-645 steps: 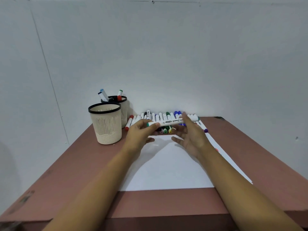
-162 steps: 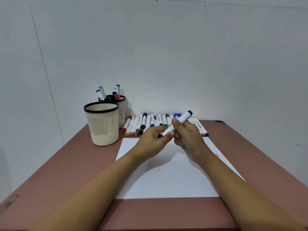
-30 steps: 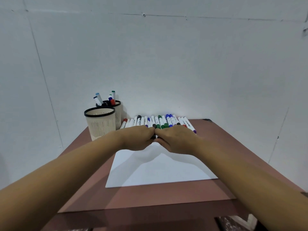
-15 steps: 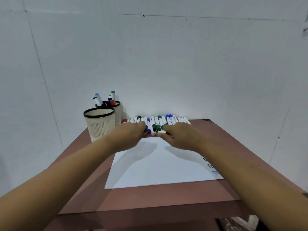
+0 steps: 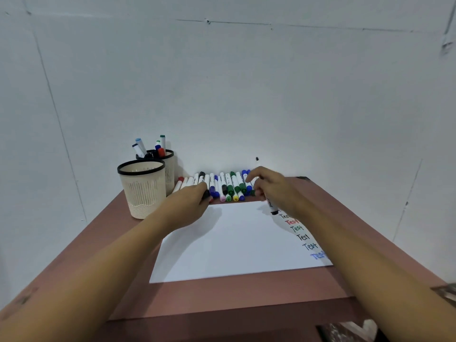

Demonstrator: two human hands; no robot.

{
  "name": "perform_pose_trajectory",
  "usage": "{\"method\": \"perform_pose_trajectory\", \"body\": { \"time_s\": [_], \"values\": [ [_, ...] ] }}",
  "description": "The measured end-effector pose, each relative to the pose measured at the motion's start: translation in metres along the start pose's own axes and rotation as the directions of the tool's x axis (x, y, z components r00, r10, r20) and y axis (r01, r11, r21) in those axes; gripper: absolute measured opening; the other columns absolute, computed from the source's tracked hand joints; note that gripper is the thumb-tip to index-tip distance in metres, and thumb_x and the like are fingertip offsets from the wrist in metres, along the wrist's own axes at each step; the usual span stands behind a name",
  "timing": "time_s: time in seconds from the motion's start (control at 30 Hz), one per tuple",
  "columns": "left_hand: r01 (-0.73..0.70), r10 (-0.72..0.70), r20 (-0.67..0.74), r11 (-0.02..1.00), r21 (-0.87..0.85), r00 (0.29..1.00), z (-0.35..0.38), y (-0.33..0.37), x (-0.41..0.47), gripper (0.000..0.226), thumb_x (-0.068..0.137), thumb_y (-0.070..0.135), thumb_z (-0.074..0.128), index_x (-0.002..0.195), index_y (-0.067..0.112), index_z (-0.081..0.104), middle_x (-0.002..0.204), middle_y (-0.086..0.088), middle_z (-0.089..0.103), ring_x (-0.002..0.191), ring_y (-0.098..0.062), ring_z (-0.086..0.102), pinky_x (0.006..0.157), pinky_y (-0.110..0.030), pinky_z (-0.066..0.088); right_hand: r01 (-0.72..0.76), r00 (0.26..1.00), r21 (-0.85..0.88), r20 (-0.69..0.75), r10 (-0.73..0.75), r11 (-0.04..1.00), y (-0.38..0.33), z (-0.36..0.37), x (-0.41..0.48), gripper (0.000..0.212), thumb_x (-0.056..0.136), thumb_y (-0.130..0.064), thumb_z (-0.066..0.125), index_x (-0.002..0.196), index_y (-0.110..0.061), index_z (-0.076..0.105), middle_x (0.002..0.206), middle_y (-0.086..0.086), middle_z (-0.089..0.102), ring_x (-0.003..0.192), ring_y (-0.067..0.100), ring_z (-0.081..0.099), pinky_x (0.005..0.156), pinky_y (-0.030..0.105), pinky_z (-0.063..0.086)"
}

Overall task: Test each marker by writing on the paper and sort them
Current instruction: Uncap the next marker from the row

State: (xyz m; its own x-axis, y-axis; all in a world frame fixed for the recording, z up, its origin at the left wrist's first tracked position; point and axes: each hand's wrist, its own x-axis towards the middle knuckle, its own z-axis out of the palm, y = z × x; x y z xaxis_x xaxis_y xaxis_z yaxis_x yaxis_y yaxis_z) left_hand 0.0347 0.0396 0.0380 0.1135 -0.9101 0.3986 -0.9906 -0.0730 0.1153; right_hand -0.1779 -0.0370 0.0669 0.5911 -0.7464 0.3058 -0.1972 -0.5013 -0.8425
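Observation:
My right hand (image 5: 276, 191) grips a white marker (image 5: 270, 204) almost upright. Its dark lower end hangs just above the far right corner of the white paper (image 5: 222, 245), and its black top end pokes up behind my fingers. My left hand (image 5: 190, 202) pinches a small black cap (image 5: 205, 194) at the paper's far left edge. Behind both hands, a row of capped markers (image 5: 229, 186) lies side by side along the wall. Several coloured "Test" words (image 5: 302, 236) run down the paper's right edge.
A cream mesh cup with a black rim (image 5: 143, 191) stands at the left of the brown table (image 5: 246, 292). A second cup (image 5: 169, 166) behind it holds several markers. The wall rises right behind the marker row.
My hands, joined on one marker a second ago, have pulled apart. The left one moved left with the cap, and the right one swung the marker upright towards the paper's right edge.

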Motion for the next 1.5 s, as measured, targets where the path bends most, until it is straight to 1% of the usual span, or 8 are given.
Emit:
{"method": "perform_pose_trajectory", "body": {
  "time_s": [0.1,0.17,0.3,0.43,0.67,0.8,1.23,1.5],
  "values": [
    [0.009,-0.007,0.024,0.997,-0.079,1.000,0.011,-0.003,0.005,0.021,0.098,0.028,0.039,0.089,0.012,0.047,0.085,0.001,0.049,0.081,-0.021,0.048,0.079,-0.037,0.041,-0.115,0.987,0.585,-0.023,0.158,0.803,0.014,-0.009,0.017,0.046,0.089,0.007,0.025,0.102,-0.018,0.063,0.092,0.014,0.056,0.091,0.024,0.057,0.072,0.034,0.049],
    [0.016,-0.013,0.030,0.994,-0.105,0.999,0.018,-0.005,0.008,0.021,0.097,0.027,0.042,0.094,0.010,0.054,0.093,-0.001,0.052,0.087,-0.021,0.050,0.083,-0.036,0.043,-0.122,0.989,0.672,0.017,0.150,0.730,0.020,-0.011,0.019,0.035,0.096,0.003,0.032,0.112,-0.019,0.055,0.100,0.018,0.057,0.098,0.026,0.060,0.074,0.037,0.053],
    [0.001,0.003,0.031,0.992,-0.127,1.000,0.031,-0.005,0.013,0.022,0.096,0.026,0.044,0.099,0.010,0.059,0.102,-0.001,0.054,0.098,-0.021,0.052,0.086,-0.039,0.044,-0.137,0.969,0.538,-0.101,0.225,0.832,0.038,-0.004,0.026,0.017,0.100,-0.011,0.047,0.117,-0.011,0.045,0.082,0.008,0.067,0.079,0.020,0.070,0.072,0.035,0.055],
    [-0.066,0.068,0.016,0.993,-0.097,0.998,0.043,-0.006,0.008,0.026,0.096,0.030,0.044,0.100,0.012,0.060,0.104,-0.001,0.055,0.096,-0.020,0.052,0.081,-0.034,0.043,-0.204,0.902,0.456,-0.256,0.348,0.866,0.052,-0.007,0.036,0.024,0.101,-0.035,0.043,0.108,-0.016,0.055,0.060,0.004,0.054,0.046,0.014,0.054,0.047,0.025,0.048],
    [-0.087,0.091,0.016,0.981,-0.172,0.996,0.054,-0.013,0.009,0.021,0.095,0.029,0.048,0.100,0.013,0.061,0.102,-0.001,0.056,0.095,-0.019,0.053,0.087,-0.038,0.044,-0.181,0.828,0.428,-0.419,0.372,0.885,0.076,-0.007,0.045,0.023,0.095,-0.017,0.051,0.074,-0.008,0.056,0.066,0.007,0.056,0.051,0.014,0.052,0.056,0.029,0.052],
    [-0.070,0.075,0.017,0.979,-0.189,0.997,0.055,-0.014,0.009,0.021,0.095,0.029,0.048,0.100,0.014,0.061,0.101,0.000,0.056,0.094,-0.018,0.052,0.087,-0.039,0.044,-0.236,0.843,0.314,-0.405,0.354,0.920,0.081,-0.004,0.044,0.010,0.088,-0.010,0.054,0.082,-0.002,0.058,0.067,0.007,0.061,0.050,0.011,0.053,0.043,0.018,0.044],
    [-0.047,0.052,0.017,0.978,-0.204,0.999,0.058,-0.013,0.010,0.020,0.095,0.029,0.049,0.101,0.014,0.061,0.104,-0.001,0.056,0.099,-0.020,0.052,0.090,-0.039,0.043,-0.221,0.862,0.232,-0.407,0.301,0.947,0.088,0.004,0.042,0.010,0.082,-0.016,0.064,0.078,-0.008,0.061,0.064,0.002,0.060,0.052,0.013,0.052,0.047,0.021,0.041],
    [-0.029,0.038,0.042,0.979,-0.201,0.998,0.057,-0.013,0.010,0.021,0.095,0.030,0.048,0.102,0.014,0.060,0.105,-0.001,0.055,0.100,-0.020,0.051,0.091,-0.039,0.042,-0.223,0.873,0.225,-0.386,0.297,0.948,0.089,0.007,0.045,0.010,0.077,-0.012,0.066,0.068,-0.009,0.061,0.065,0.006,0.062,0.060,0.017,0.056,0.069,0.036,0.053]
  ]
}}
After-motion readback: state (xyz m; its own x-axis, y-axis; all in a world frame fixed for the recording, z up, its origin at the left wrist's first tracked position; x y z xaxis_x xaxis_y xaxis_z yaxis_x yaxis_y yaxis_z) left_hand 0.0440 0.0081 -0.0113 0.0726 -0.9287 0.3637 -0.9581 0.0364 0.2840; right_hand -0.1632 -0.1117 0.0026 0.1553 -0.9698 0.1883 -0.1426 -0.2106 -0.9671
